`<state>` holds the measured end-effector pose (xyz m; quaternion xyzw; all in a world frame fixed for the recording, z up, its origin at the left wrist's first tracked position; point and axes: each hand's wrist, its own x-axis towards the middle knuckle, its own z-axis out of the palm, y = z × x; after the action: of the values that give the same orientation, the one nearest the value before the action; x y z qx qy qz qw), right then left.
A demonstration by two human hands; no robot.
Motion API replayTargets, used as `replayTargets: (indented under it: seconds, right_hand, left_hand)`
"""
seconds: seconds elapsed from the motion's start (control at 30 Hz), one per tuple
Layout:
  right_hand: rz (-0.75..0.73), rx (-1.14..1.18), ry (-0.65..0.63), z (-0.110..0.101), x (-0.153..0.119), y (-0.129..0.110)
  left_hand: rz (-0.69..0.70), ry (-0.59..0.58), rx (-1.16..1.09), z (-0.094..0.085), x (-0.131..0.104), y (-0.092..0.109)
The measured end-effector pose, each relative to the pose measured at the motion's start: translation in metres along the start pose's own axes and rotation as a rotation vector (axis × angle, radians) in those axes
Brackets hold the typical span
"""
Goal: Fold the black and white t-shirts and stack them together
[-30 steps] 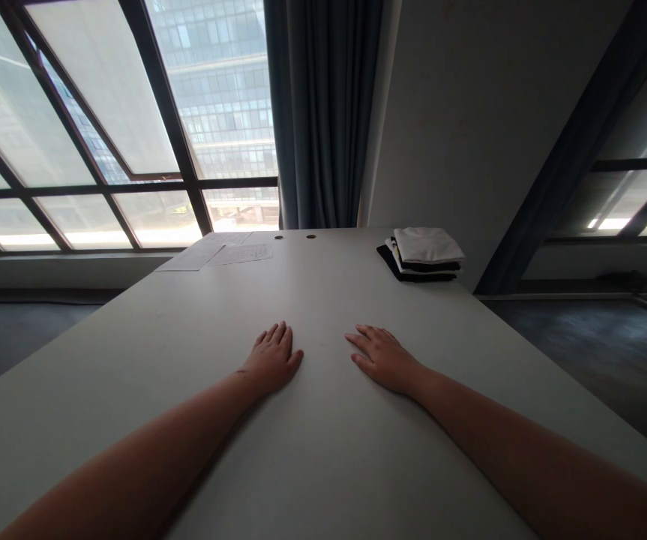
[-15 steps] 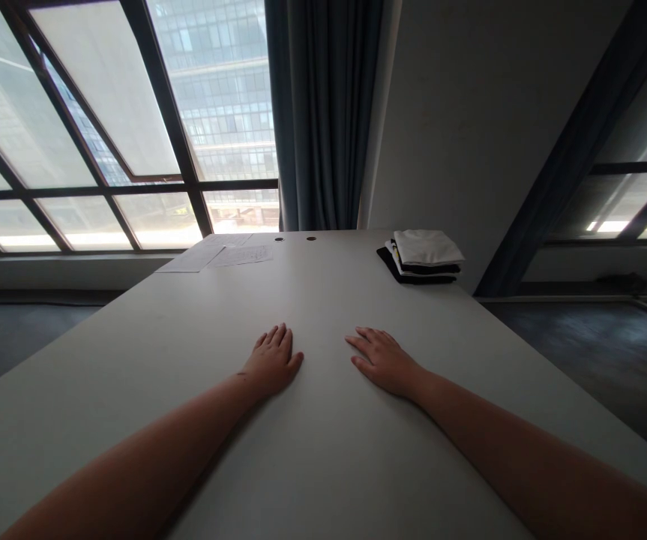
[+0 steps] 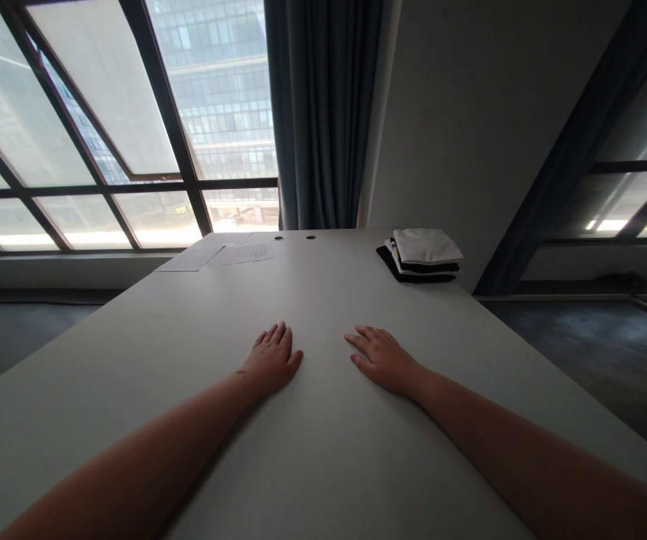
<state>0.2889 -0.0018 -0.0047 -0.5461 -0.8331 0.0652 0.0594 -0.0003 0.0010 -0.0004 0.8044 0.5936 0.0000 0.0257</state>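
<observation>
My left hand point(image 3: 274, 360) lies palm down on the white table point(image 3: 323, 465), left of the middle, its fingers stretched out and nothing in it. To its right, across a gap, my right hand point(image 3: 384, 360) rests flat on the same surface with its fingers apart, also holding nothing. Beyond my right hand, at the far right of the table, sits a stack of folded black and white cloths point(image 3: 421, 256), a white one on top. Neither hand touches it.
Sheets of paper point(image 3: 191, 259) lie at the table's far left corner. Two round holes are set near the far edge. Behind the table hang a dark blue curtain point(image 3: 326, 112) and, to its left, large framed windows. A grey wall stands at the right.
</observation>
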Motion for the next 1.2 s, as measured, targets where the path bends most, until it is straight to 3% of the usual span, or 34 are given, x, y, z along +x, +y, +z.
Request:
replayTargets:
  seconds: [1.2]
  right_hand:
    - [-0.011,0.006,0.028,0.0029,0.0003,0.0013]
  left_hand:
    - [-0.002,0.008,0.002,0.0032,0.0013,-0.0014]
